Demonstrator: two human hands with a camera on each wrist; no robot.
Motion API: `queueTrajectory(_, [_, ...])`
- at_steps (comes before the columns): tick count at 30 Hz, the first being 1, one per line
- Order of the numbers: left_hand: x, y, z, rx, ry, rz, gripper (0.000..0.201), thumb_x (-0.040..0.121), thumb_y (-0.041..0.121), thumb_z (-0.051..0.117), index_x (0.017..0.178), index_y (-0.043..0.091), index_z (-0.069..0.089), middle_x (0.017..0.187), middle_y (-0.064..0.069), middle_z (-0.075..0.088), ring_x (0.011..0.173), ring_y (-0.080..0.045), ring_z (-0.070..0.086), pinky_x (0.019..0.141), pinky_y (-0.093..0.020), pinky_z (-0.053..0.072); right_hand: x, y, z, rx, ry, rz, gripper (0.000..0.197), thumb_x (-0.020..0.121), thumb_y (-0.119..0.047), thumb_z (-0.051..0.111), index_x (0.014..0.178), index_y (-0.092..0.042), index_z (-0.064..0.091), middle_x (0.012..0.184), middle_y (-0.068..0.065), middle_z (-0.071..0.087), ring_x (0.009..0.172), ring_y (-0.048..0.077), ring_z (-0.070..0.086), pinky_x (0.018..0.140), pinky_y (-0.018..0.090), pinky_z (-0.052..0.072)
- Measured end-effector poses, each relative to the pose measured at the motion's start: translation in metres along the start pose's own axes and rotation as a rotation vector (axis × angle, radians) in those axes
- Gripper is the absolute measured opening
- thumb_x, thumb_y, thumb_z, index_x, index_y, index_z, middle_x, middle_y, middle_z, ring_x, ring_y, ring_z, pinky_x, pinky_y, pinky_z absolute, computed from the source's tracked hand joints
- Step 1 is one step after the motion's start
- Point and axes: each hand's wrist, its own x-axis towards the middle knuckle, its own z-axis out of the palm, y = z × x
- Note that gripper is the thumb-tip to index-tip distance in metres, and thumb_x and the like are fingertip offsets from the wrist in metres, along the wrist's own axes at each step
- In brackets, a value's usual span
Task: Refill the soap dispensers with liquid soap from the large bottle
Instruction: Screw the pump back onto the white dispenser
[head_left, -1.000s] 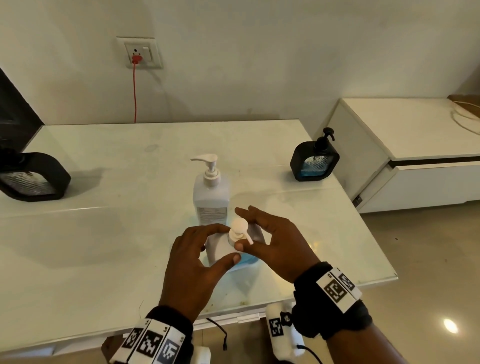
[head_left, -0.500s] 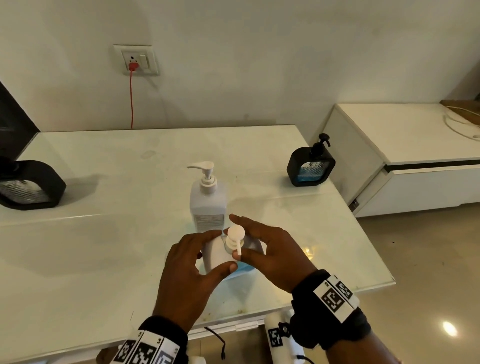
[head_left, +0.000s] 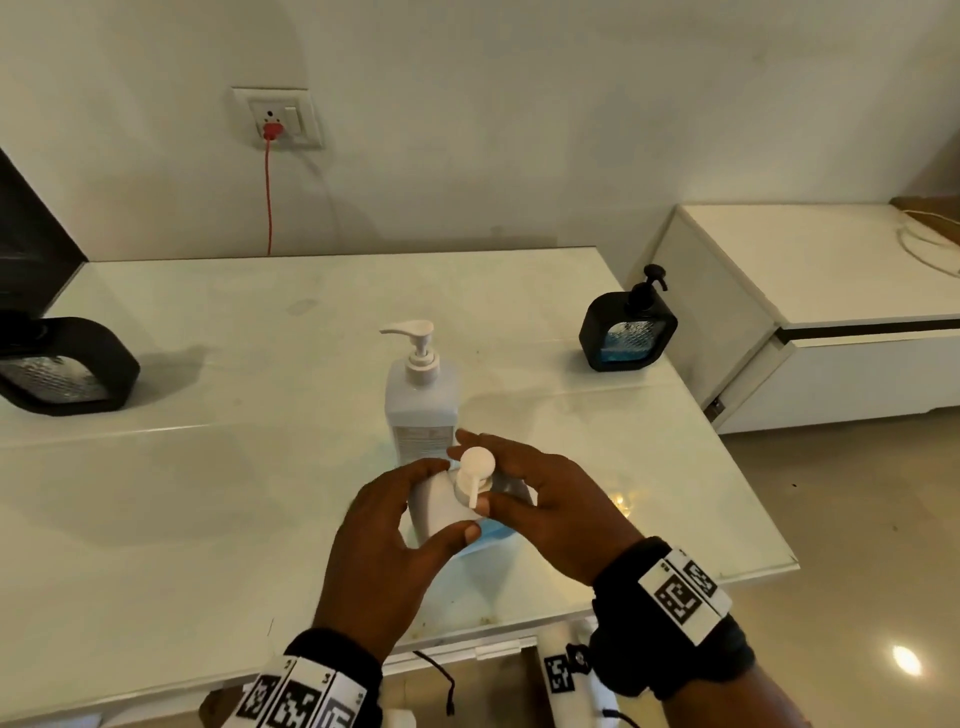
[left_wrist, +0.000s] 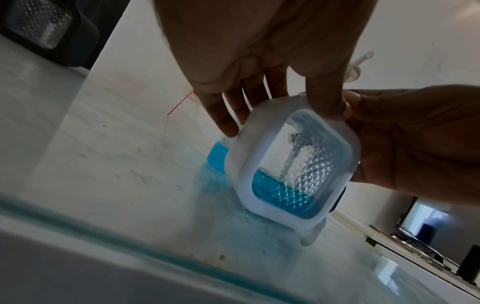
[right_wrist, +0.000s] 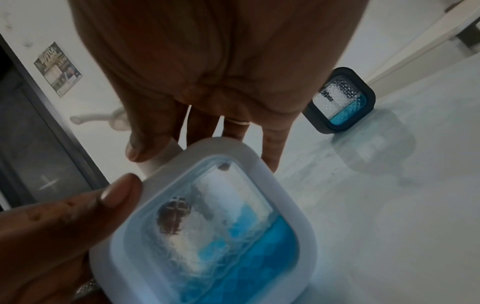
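Note:
A white square soap dispenser (head_left: 436, 506) stands near the table's front edge, its window about a third full of blue soap (left_wrist: 283, 197). My left hand (head_left: 395, 499) grips its body between thumb and fingers. My right hand (head_left: 514, 493) pinches the white pump head (head_left: 475, 465) at its collar, and the spout points toward me. Just behind stands the large white pump bottle (head_left: 422, 395), upright with its pump on. In the right wrist view my thumb (right_wrist: 137, 148) presses on the dispenser's neck above the window (right_wrist: 221, 226).
A black dispenser (head_left: 626, 332) with some blue soap stands at the table's right edge, also seen as the black dispenser (right_wrist: 342, 98). Another black dispenser (head_left: 62, 366) sits far left. A red cable hangs from the wall socket (head_left: 275, 119). A white cabinet (head_left: 831, 312) stands to the right.
The pump head has turned under my right hand: its spout swung from pointing right of me to pointing straight at me. My left hand has kept holding the body still.

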Motion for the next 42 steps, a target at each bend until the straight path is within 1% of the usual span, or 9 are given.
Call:
queueTrajectory(6, [0.001,-0.001,0.000,-0.083,0.001,-0.015,0.057,0.066,0.050,0.078,0.115,0.052,0.048,0.125,0.022,0.056,0.111,0.004,0.054,0.095,-0.012,0.043,-0.001,-0.008,0.003,-0.031,0.088,0.001,0.049,0.090,-0.022,0.069,0.137,-0.030,0.055,0.133,-0.012,0.060,0.111,-0.008,0.051,0.085,-0.005,0.031])
queueTrajectory(9, [0.002,-0.001,0.000,-0.077,-0.012,-0.026,0.062,0.063,0.054,0.075,0.119,0.049,0.049,0.127,0.019,0.056,0.114,-0.004,0.055,0.095,-0.013,0.043,-0.002,-0.009,0.004,-0.016,0.078,-0.008,0.047,0.092,-0.022,0.068,0.133,-0.038,0.052,0.123,-0.022,0.057,0.105,-0.017,0.051,0.083,-0.005,0.032])
queueTrajectory(11, [0.001,-0.003,-0.001,-0.073,-0.009,-0.025,0.063,0.062,0.054,0.075,0.119,0.049,0.048,0.124,0.024,0.055,0.116,-0.006,0.054,0.096,-0.015,0.044,-0.001,-0.008,0.005,-0.012,0.074,-0.007,0.049,0.092,-0.022,0.068,0.127,-0.048,0.045,0.123,-0.027,0.052,0.104,-0.026,0.046,0.087,-0.004,0.031])
queueTrajectory(15, [0.001,-0.003,-0.001,-0.066,-0.005,-0.026,0.061,0.061,0.053,0.076,0.115,0.051,0.046,0.120,0.029,0.052,0.115,-0.007,0.055,0.095,-0.016,0.043,0.001,-0.005,0.004,-0.044,0.037,0.038,0.060,0.093,-0.028,0.066,0.146,-0.038,0.039,0.145,-0.016,0.050,0.130,0.000,0.045,0.095,-0.003,0.026])
queueTrajectory(20, [0.002,-0.002,-0.001,-0.051,-0.010,-0.029,0.063,0.062,0.051,0.076,0.116,0.052,0.043,0.117,0.029,0.050,0.113,-0.010,0.055,0.100,-0.024,0.044,0.002,-0.005,0.004,-0.084,-0.043,0.034,0.066,0.097,-0.029,0.060,0.152,-0.036,0.024,0.151,-0.011,0.045,0.137,0.008,0.040,0.102,0.006,0.022])
queueTrajectory(27, [0.002,0.000,0.002,-0.063,0.005,-0.052,0.068,0.061,0.048,0.076,0.122,0.038,0.048,0.124,0.015,0.055,0.112,-0.013,0.055,0.103,-0.033,0.048,0.002,-0.002,0.007,-0.084,0.034,-0.008,0.057,0.095,-0.028,0.064,0.145,-0.039,0.039,0.147,-0.014,0.049,0.137,0.004,0.040,0.120,0.027,0.022])
queueTrajectory(33, [0.000,0.000,0.003,-0.074,0.027,-0.049,0.064,0.062,0.051,0.075,0.119,0.045,0.046,0.125,0.017,0.055,0.113,-0.010,0.055,0.099,-0.024,0.045,-0.001,0.000,0.013,-0.117,0.144,-0.049,0.049,0.091,-0.029,0.069,0.137,-0.035,0.054,0.140,-0.012,0.056,0.134,0.004,0.045,0.108,0.011,0.029])
queueTrajectory(38, [-0.001,0.002,0.002,-0.071,0.036,-0.046,0.061,0.063,0.052,0.075,0.115,0.051,0.044,0.120,0.025,0.053,0.114,-0.008,0.054,0.099,-0.025,0.047,-0.003,-0.002,0.021,-0.114,0.227,-0.088,0.043,0.086,-0.047,0.062,0.127,-0.033,0.063,0.124,-0.014,0.066,0.121,0.005,0.057,0.102,0.031,0.049])
queueTrajectory(42, [-0.001,0.000,0.003,-0.050,0.050,-0.022,0.061,0.068,0.041,0.087,0.113,0.051,0.047,0.116,0.031,0.053,0.109,-0.003,0.056,0.091,-0.014,0.045,-0.007,-0.005,0.028,-0.094,0.302,-0.096,0.041,0.083,-0.051,0.057,0.117,-0.031,0.068,0.114,-0.017,0.068,0.106,0.004,0.062,0.091,0.026,0.054])
